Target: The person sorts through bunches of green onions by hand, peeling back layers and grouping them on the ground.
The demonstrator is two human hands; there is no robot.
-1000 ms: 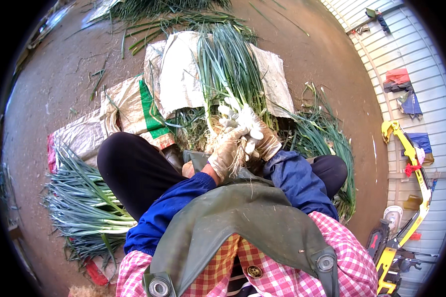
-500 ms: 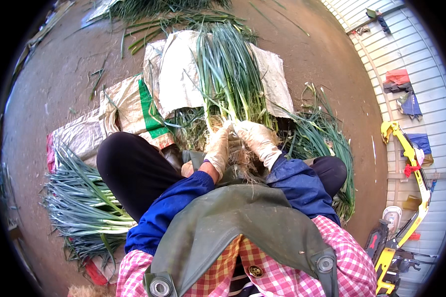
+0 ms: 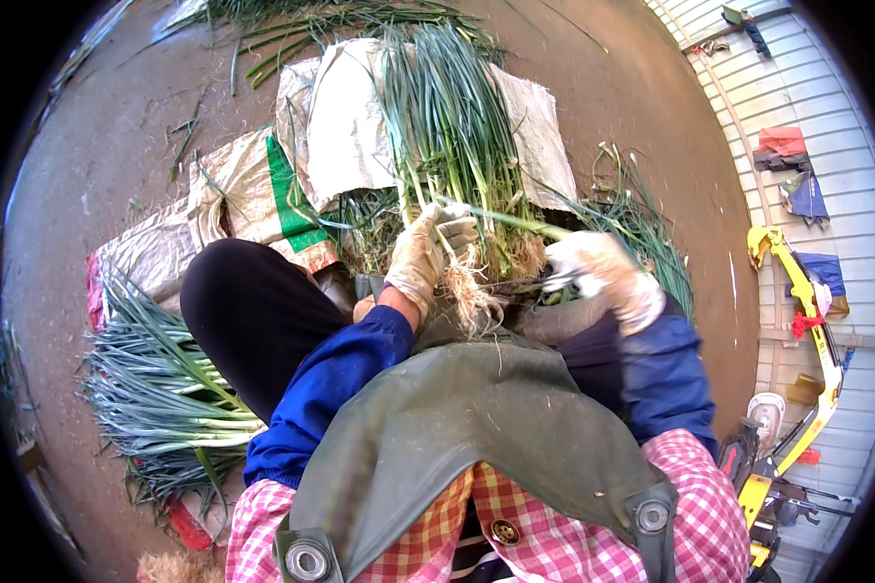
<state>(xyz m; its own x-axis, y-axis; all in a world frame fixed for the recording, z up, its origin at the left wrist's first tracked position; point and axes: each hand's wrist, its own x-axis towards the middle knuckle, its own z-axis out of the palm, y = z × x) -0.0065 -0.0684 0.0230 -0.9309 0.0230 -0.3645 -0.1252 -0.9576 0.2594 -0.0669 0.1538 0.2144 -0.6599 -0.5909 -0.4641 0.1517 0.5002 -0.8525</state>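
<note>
My left hand (image 3: pixel 420 255), in a pale glove, is closed around green onions, whose stringy roots (image 3: pixel 472 294) hang below the fingers. To the right, my gloved right hand (image 3: pixel 608 277) is smeared by motion. A thin green onion leaf (image 3: pixel 525 223) stretches from beside my left fingers to my right hand, which appears closed on its end. Just beyond both hands lies a thick bundle of green onions (image 3: pixel 447 107), leaves pointing away and roots toward me. It rests on whitish woven sacks (image 3: pixel 345 126).
More green onions lie in a pile (image 3: pixel 165 379) at the left and another pile (image 3: pixel 642 233) at the right. A beige sack with a green stripe (image 3: pixel 243 185) sits left of the bundle. Loose leaves (image 3: pixel 190 136) litter the brown floor. Yellow machinery (image 3: pixel 812 321) stands by the ribbed wall.
My right hand has moved right, away from my left hand, drawing a green onion leaf out sideways. My left hand remains near the bundle's roots, shifted slightly up and left.
</note>
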